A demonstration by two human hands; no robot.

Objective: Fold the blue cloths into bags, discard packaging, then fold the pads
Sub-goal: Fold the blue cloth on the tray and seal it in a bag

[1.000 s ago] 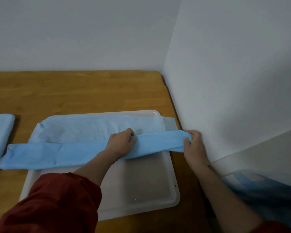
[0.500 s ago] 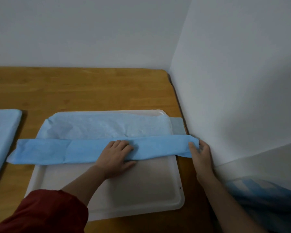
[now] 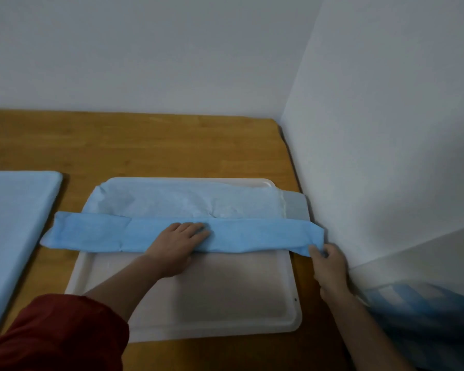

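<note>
On the brown wooden table [image 3: 145, 145] sits a white tray [image 3: 225, 295]. A blue cloth [image 3: 247, 236] lies across the tray. Its near part is folded into a long thin band that runs from side to side. Both ends of the band stick out past the tray's edges. The far part of the cloth is paler and lies spread on the far half of the tray.

The left hand [image 3: 176, 243] lies flat on the middle of the band, fingers straight, pressing it down. A red sleeve [image 3: 56, 333] covers that arm. The right hand [image 3: 330, 266] pinches the right end of the band, close to the white wall [image 3: 386, 129].

At the left side of the table lies a big pale blue pad [image 3: 11, 223], apart from the tray. Something with blue and white squares [image 3: 426, 311] shows at the bottom right, too blurry to tell what it is.
</note>
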